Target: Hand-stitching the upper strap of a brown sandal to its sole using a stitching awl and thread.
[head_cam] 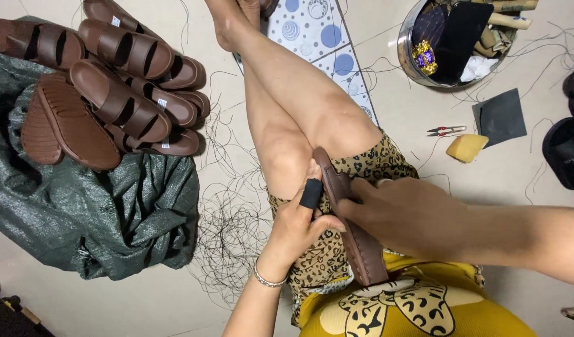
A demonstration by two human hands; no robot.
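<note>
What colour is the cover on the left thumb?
Black; the thumb cover shows best in the head view.

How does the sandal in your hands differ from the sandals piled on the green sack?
The held sandal lies on edge across the lap, gripped by the left hand and right hand; the piled sandals lie loose, untouched. The held one shows mainly its sole and rim; most piled ones face up, showing two wide straps, though one shows its ridged sole. The pile rests on the green sack. All are brown.

Brown sandal sole [352, 228], leopard-print shorts [368, 165], dark green sack [112, 212], blue-dotted mat [321, 34]
</note>
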